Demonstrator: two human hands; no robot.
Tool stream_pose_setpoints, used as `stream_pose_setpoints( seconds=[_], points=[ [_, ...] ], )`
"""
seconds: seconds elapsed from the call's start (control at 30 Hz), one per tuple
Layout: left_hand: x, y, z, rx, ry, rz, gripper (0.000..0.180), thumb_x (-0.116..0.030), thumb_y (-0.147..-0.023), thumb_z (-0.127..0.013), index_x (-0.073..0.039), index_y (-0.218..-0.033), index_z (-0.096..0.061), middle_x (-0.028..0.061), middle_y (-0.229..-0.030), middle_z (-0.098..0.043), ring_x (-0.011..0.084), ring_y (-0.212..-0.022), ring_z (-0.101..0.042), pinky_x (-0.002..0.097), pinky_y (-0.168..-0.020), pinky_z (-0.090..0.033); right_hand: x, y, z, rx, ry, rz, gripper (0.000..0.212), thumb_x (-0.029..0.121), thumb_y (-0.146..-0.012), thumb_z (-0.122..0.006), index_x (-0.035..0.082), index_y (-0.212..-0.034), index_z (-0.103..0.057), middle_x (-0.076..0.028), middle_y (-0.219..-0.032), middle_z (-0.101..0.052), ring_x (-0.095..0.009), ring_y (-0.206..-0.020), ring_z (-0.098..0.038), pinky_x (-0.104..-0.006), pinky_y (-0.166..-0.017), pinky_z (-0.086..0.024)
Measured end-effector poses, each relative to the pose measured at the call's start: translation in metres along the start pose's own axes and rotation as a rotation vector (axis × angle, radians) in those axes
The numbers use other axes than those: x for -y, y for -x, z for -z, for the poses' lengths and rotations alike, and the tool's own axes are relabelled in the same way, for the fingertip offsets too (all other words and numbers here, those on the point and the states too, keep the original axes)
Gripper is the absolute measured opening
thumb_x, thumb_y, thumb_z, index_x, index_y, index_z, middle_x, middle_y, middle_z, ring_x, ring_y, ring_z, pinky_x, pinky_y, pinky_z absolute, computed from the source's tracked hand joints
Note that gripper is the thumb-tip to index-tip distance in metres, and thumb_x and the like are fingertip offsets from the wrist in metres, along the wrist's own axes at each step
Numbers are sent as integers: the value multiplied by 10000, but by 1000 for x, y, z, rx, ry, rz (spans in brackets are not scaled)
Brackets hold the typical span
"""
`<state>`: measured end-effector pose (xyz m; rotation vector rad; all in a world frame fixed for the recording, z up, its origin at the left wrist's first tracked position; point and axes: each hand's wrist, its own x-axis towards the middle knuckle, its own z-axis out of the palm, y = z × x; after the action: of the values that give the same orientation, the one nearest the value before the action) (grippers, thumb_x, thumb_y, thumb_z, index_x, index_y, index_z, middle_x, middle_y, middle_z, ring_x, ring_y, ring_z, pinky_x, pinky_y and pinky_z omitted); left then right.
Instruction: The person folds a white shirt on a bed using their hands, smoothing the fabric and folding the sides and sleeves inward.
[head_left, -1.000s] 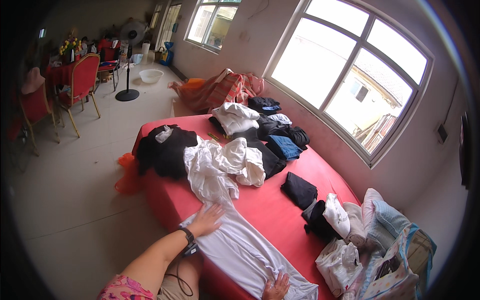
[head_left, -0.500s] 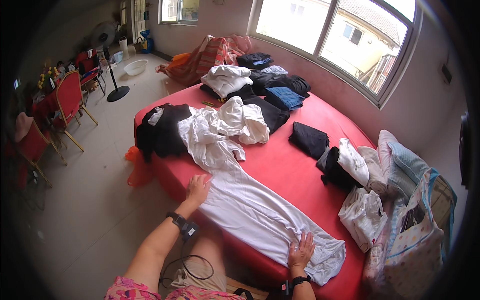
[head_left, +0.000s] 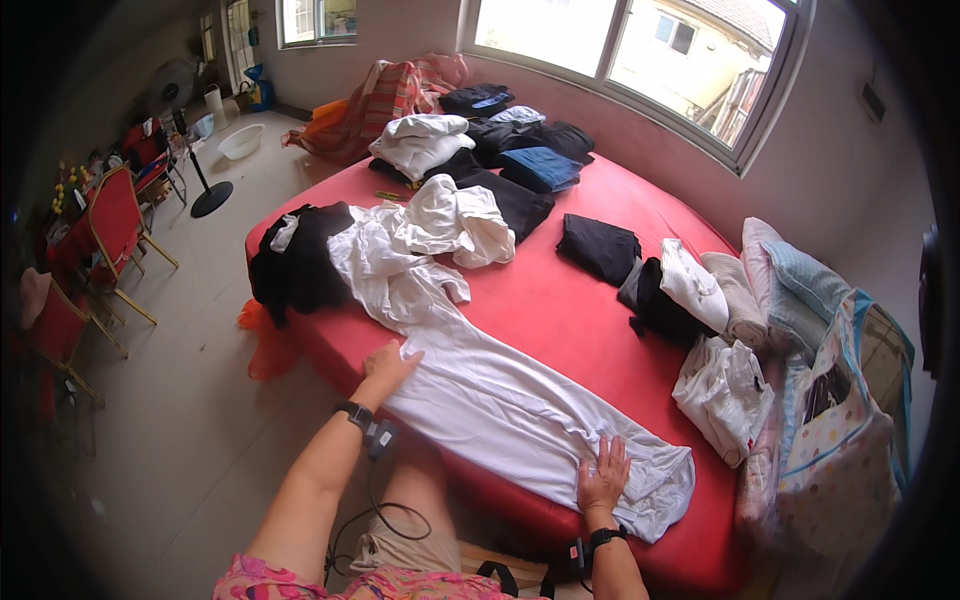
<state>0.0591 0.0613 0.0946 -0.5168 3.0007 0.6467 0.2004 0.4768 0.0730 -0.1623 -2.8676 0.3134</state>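
Observation:
A long white garment (head_left: 500,390) lies spread over the near side of the red-covered table, smooth along its middle and wrinkled at its right end. My left hand (head_left: 388,368) is closed on its near left edge, fingers bent together at the cloth. Flat on the right end rests my right hand (head_left: 603,482), fingers spread and palm down, holding nothing. At the far left, the garment runs into crumpled white cloth (head_left: 455,222), which lies beside a bunched black garment (head_left: 300,265).
Folded dark clothes (head_left: 597,248), a striped white garment (head_left: 692,283) and a crumpled white one (head_left: 725,392) line the right side. Pillows (head_left: 805,282) and a dotted bag (head_left: 840,450) stand beyond. Jeans (head_left: 540,168) lie farther back. Red chairs (head_left: 115,225) stand left.
The view has turned slightly, so the surroundings sit farther left. My left hand stays at the garment's edge with its fingers shifted a little; my right hand remains flat on the cloth.

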Motion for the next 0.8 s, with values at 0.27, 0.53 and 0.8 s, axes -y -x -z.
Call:
stream_pose_setpoints(
  seconds=[0.27, 0.53, 0.8],
  points=[
    [29, -6, -21, -233, 147, -437, 314, -300, -804, -628, -13, -843, -506, 177, -866, -558, 382, -829, -554, 461, -683, -447, -1, -2, -5, -5, -23, 19, 666, 394, -792, -579, 157, -1379, -373, -121, -1447, -315, -292, -1334, -288, -472, -1100, -169],
    [7, -7, -6, -99, 164, -282, 352, -341, -834, -582, -4, -927, -533, 229, -868, -615, 415, -846, -587, 480, -717, -458, -7, 2, -9, -39, -37, -11, 644, 396, -781, -587, 169, -1358, -411, -117, -1437, -333, -281, -1328, -302, -473, -1092, -192],
    [-22, 2, 1, -140, 111, -267, 255, -282, -818, -565, -48, -898, -628, 174, -897, -638, 375, -839, -599, 446, -721, -474, -5, 3, -9, -62, -69, -6, 631, 412, -785, -579, 174, -1348, -426, -108, -1441, -333, -275, -1326, -311, -464, -1097, -185]
  ],
)
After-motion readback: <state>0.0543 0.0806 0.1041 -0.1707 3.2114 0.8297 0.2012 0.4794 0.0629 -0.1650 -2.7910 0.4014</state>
